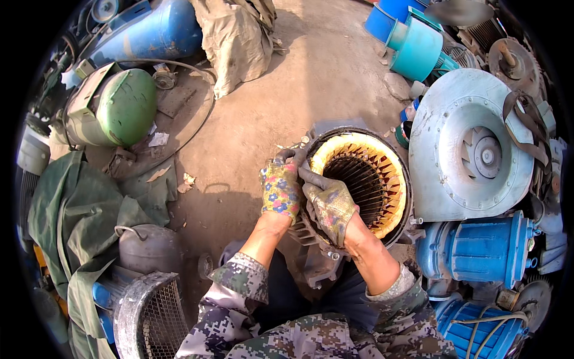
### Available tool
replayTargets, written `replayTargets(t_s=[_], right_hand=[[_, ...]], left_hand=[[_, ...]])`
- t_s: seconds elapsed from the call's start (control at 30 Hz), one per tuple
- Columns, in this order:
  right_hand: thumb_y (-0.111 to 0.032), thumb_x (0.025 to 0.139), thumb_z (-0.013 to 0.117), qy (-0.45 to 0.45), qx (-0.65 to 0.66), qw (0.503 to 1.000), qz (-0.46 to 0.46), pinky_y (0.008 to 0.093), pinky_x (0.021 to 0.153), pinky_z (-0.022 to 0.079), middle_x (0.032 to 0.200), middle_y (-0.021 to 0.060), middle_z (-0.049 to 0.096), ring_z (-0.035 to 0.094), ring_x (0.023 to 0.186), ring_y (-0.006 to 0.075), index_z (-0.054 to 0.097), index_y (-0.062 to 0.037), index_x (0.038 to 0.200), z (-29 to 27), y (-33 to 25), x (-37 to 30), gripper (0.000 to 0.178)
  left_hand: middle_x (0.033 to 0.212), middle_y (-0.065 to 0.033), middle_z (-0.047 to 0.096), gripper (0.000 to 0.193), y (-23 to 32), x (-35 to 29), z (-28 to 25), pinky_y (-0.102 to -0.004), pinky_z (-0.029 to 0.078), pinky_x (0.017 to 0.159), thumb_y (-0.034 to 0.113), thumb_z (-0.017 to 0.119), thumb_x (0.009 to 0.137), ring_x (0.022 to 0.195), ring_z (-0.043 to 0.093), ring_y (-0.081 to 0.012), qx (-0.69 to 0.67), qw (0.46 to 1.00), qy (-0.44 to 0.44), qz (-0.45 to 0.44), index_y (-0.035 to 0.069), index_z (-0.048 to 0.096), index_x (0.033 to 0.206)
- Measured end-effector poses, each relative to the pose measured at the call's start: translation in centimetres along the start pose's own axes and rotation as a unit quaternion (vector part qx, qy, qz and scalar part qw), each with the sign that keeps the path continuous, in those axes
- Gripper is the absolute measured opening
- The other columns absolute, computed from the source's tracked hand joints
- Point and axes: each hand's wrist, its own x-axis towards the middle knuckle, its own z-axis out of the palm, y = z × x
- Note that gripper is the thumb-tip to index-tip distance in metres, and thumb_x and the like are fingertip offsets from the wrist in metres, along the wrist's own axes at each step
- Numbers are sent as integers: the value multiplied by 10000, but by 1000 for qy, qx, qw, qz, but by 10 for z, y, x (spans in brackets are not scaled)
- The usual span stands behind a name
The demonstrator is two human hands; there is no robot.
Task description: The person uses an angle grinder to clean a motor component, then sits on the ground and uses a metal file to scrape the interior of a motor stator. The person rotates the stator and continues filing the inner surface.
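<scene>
Camouflage sleeves lead up to the gloved left hand and right hand, both curled shut over the near rim of the round grey motor stator with yellow-lined slots, apparently steadying it on the dirt ground.

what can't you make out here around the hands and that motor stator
- Head view: the near rim of the motor stator is covered by the left hand and right hand.
- Whether the fingertips grip anything at the rim: hidden by the gloves.
- The stator's base and feet: blocked by the forearms.
- The blue motor: partly cut off by the dark fisheye rim.
</scene>
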Motion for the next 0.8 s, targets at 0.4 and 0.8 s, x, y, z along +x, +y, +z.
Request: replayTargets(t_s=[0.4, 0.8], right_hand=[[-82, 1096, 579, 0, -87, 996, -18, 203, 544, 383, 776, -64, 596, 477, 616, 17, 582, 10, 1510, 5, 4, 11, 424], [-168, 1076, 600, 57, -182, 978, -86, 312, 531, 498, 733, 53, 676, 587, 562, 90, 644, -101, 1482, 23, 23, -14, 413]], left_hand=[[1462, -214, 629, 596, -15, -6, -10, -417, 527, 1117, -127, 617, 848, 1325, 634, -384, 143, 987, 5, 73, 50, 661, 1415], [1361, -209, 701, 598, -33, -14, -18, -394, 559, 1050, -143, 679, 794, 1234, 684, -366, 70, 990, -10, 121, 60, 716, 1356]])
